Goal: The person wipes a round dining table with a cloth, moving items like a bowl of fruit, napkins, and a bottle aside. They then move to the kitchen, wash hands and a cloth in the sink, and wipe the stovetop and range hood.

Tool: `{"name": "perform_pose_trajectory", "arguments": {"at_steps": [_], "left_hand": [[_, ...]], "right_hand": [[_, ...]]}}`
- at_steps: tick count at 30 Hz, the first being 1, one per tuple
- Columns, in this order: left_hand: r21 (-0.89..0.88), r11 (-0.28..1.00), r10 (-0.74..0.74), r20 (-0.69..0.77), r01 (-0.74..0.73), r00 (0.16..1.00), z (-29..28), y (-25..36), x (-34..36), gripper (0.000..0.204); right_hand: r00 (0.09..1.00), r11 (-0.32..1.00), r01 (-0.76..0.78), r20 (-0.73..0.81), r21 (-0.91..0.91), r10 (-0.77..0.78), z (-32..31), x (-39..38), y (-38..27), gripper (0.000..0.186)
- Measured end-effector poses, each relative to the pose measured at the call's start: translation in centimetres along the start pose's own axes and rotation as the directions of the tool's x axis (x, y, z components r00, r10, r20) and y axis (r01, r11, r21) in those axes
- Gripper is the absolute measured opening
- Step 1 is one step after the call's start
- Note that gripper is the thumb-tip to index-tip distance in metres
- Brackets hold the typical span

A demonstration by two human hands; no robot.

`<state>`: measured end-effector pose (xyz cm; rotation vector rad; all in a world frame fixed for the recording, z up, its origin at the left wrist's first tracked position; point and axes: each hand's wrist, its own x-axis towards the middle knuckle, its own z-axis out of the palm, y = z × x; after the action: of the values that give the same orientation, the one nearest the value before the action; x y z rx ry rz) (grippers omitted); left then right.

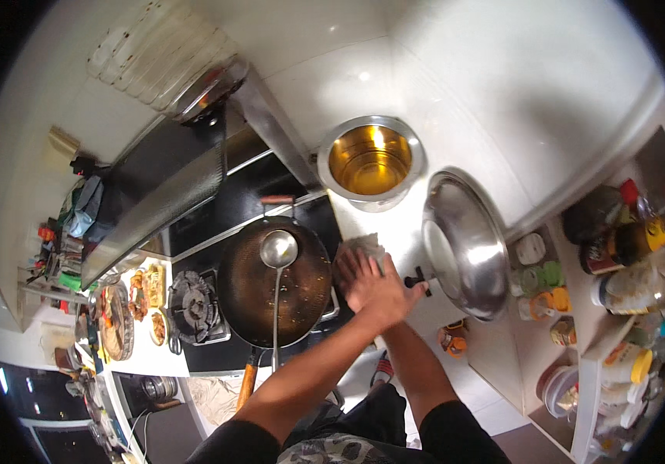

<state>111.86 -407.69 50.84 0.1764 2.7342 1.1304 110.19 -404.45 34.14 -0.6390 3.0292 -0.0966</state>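
Spread flat, the fingers of my left hand press on a grey cloth at the counter edge beside the stove, thumb out to the right. My right forearm passes under my left wrist; its hand is mostly hidden beneath the left one, and its grip does not show. Close to the left thumb is a black handle, beside a large shiny metal lid or basin tilted on edge. Left of my hands sits a dark wok with a metal ladle lying in it.
A metal pot of golden liquid stands on the counter beyond the cloth. The wok's wooden handle points toward me. A second burner and food dishes are at left. Shelves at right hold several jars and bottles.
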Motion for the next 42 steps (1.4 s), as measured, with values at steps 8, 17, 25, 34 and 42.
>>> {"name": "perform_pose_trajectory", "arguments": {"at_steps": [8,17,25,34,42], "left_hand": [[-0.299,0.923,-0.292,-0.140,0.241,0.946,-19.8,-11.2,-19.2,0.037],[-0.608,0.295,-0.411,0.615,0.737,0.672,-17.0,-26.5,-27.4,0.039],[-0.662,0.350,-0.322,0.580,0.663,0.748,-22.0,-30.4,-31.2,0.028],[-0.691,0.223,-0.451,0.553,0.688,0.701,-31.8,-38.5,-45.0,0.029],[-0.862,0.106,-0.570,0.356,0.496,0.741,-30.8,-38.6,-53.9,0.037]], "right_hand": [[0.998,0.999,-0.006,-0.057,-0.048,0.004,2.1,15.3,2.7,0.057],[0.971,0.972,-0.233,0.058,0.021,0.232,-0.5,-3.2,-8.0,0.064],[0.952,0.473,-0.271,0.158,0.838,0.264,13.8,-11.5,-35.4,0.022],[0.980,0.982,-0.182,0.093,0.056,0.177,0.6,-13.1,-18.3,0.058],[0.985,0.991,-0.091,0.135,-0.103,0.105,2.0,7.0,-3.5,0.058]]}}
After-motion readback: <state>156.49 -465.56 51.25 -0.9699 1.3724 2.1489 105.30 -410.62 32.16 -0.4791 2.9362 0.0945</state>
